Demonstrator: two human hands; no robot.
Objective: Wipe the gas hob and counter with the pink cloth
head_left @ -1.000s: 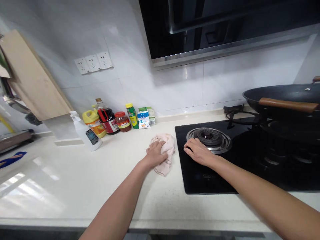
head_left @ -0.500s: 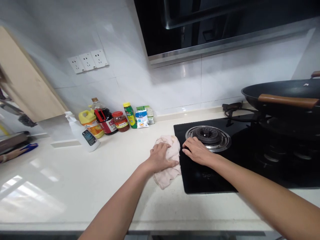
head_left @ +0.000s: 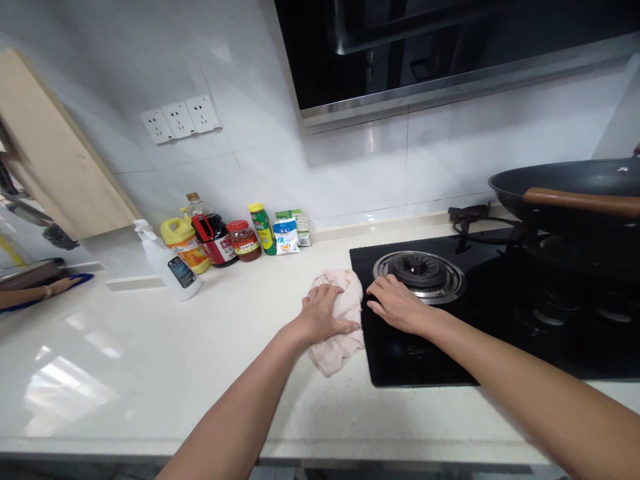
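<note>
Cloth under a spread hand at the stove's edge

In the head view, the left hand lay open on the cloth, fingers spread over it rather than closed round it; the cloth sat on the counter, right at the stove's left edge; the right hand rested at the glass just beside the near burner, fingers loosely bent, with nothing visible in its grasp. The cloth could have bunched or caught if pushed against the stove's edge; the right fingers could have been burnt had the burner been hot (no flame showed); a wide leftward sweep could have tipped the spray bottle. The left palm hid part of the cloth, and the right palm's underside was out of sight; the wok was cut off at the right; another person's hand, on something blue, was small at the far left.
</note>
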